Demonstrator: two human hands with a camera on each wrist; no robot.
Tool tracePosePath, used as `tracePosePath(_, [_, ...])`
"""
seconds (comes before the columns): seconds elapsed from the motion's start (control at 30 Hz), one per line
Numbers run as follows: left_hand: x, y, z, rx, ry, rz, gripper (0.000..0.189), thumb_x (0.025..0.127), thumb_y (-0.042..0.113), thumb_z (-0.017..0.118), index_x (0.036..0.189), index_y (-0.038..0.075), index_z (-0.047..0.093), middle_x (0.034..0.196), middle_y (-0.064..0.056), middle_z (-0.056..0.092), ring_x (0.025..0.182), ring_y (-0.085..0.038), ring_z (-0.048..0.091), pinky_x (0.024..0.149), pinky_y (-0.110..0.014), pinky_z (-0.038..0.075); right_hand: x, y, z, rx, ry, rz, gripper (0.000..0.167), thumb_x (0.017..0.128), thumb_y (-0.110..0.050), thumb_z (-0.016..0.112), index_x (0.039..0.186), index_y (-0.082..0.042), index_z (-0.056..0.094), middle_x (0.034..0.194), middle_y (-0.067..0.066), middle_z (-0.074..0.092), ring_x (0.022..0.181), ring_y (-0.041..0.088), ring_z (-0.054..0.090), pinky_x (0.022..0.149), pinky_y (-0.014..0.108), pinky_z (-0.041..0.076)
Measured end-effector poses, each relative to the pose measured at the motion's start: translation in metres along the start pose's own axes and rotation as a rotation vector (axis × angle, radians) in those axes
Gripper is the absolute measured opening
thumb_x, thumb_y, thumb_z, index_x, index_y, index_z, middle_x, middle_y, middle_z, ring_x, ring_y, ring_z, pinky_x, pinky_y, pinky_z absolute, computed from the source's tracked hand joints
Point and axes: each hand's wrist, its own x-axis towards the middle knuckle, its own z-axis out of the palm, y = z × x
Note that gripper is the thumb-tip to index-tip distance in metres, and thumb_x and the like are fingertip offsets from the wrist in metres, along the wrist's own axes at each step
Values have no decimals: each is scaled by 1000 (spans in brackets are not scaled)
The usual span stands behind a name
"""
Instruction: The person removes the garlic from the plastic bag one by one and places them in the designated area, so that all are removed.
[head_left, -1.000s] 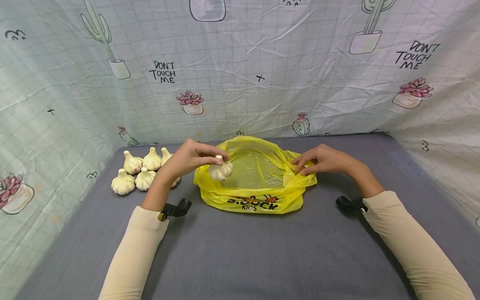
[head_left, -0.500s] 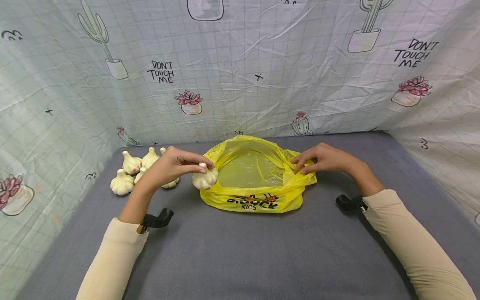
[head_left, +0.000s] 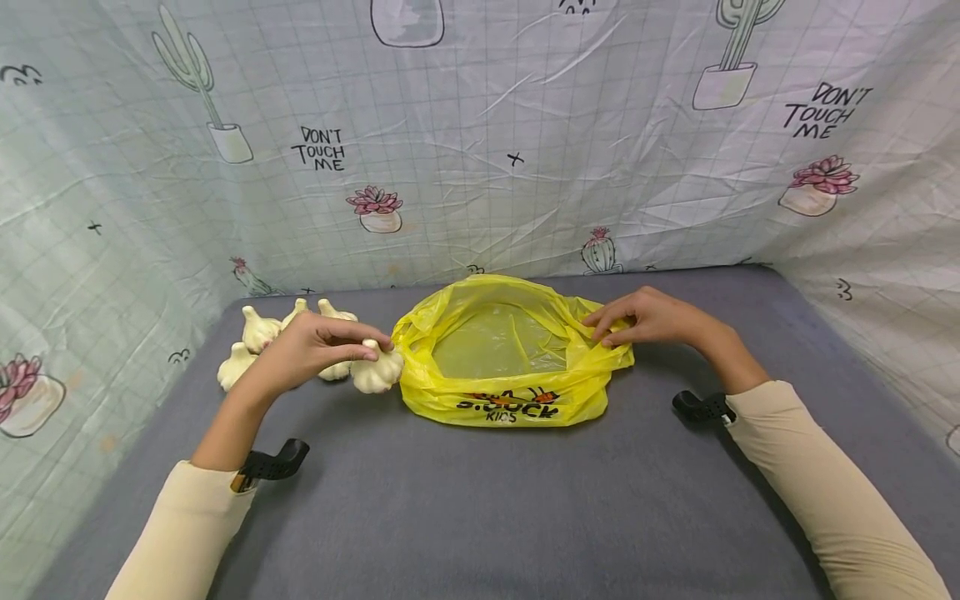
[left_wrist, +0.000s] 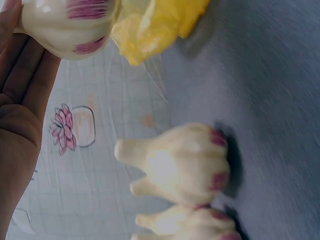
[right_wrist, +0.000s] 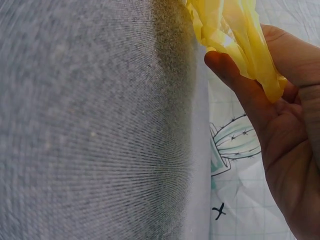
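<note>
My left hand (head_left: 311,350) pinches a garlic bulb (head_left: 377,372) by its stem, just left of the yellow plastic bag (head_left: 502,402). In the left wrist view the held garlic bulb (left_wrist: 70,22) shows purple streaks on its pale skin. The bag stands with its mouth wide, and its visible inside holds no garlic. My right hand (head_left: 648,318) grips the bag's right rim; the right wrist view has the gathered yellow plastic (right_wrist: 240,40) between thumb and fingers. Behind and left of my left hand sit several more garlic bulbs (head_left: 260,330), partly hidden by that hand.
A grey cloth-covered table (head_left: 480,508) lies under everything. Upright behind it hangs a pale sheet (head_left: 465,125) printed with cacti and lettering, which also closes off both sides. Each wrist carries a black camera mount (head_left: 277,460).
My left hand has moved left and toward me with the garlic bulb, from over the bag's left side to beside it. My right hand keeps its grip on the rim.
</note>
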Motion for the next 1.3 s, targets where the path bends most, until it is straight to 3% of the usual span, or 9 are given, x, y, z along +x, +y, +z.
tracePosePath(0.23, [-19,-8,-6,27,47,-28,21,92,6,75,110,15,81,103,1,78,93,-6,72,69,-23,56,-1,0,1,-6,9,17,16,93,-14,76,106,-20,81,126,10,71,64,1,49,55,22,42])
tracePosePath(0.4, [-30,-13,-12,29,85,-42,21,92,5,75,109,15,81,102,-1,78,60,-8,56,47,-25,43,-2,0,1,-11,13,17,16,93,-13,76,106,-20,81,126,11,71,66,1,51,55,22,43])
tracePosePath(0.43, [-32,-14,-13,28,89,-36,21,91,5,75,109,15,81,101,-1,78,60,-10,55,46,-26,41,-3,0,1,-11,14,15,16,93,-13,75,106,-20,81,126,11,71,66,1,51,55,22,43])
tracePosePath(0.53, [-38,-19,-17,22,94,-2,24,90,0,75,109,14,80,102,-3,78,71,-9,66,56,-21,50,-4,0,1,-14,15,13,16,93,-12,75,106,-19,81,126,11,71,65,1,52,55,22,43])
tracePosePath(0.63, [-43,-23,-19,12,91,24,27,88,-5,75,111,9,79,104,-6,78,99,-6,71,73,-17,55,-4,-1,1,-12,13,14,16,93,-12,75,107,-18,81,126,11,71,66,1,54,55,22,43])
tracePosePath(0.83, [-56,-23,-24,55,110,-36,24,89,-3,75,110,5,79,103,-2,78,92,-1,70,71,-19,56,-6,0,0,-18,19,18,16,93,-13,75,106,-20,81,126,10,71,70,1,56,55,22,43])
tracePosePath(1.0, [-66,-26,-27,82,133,-87,22,90,0,75,110,10,80,103,0,78,96,0,70,76,-16,55,-8,2,1,-7,15,11,16,93,-12,75,107,-19,81,126,11,71,65,1,51,54,21,42])
tracePosePath(1.3, [-85,-36,-41,116,134,-86,25,93,-3,71,112,10,78,106,-3,77,105,0,68,79,-12,52,-7,2,-1,-8,20,-8,16,94,-12,75,106,-19,81,126,11,71,64,0,50,54,21,42])
